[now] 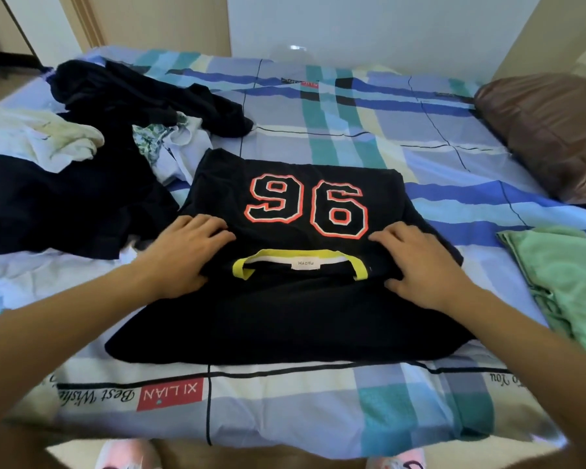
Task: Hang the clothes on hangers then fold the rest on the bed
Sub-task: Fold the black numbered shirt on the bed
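Note:
A black T-shirt (295, 319) with a red-and-white "96" and a yellow collar lies flat on the bed (318, 401), collar toward me, its far part folded over. My left hand (180, 252) rests on the shirt's left side beside the collar, fingers spread flat. My right hand (420, 265) presses the right side next to the collar, fingers slightly bent on the cloth. Neither hand grips the fabric.
A heap of dark garments (142, 96), a white garment (48, 137) and a patterned piece (153, 140) lie at the left. A folded green cloth (562, 275) sits at the right edge, a brown pillow (548, 130) at the far right.

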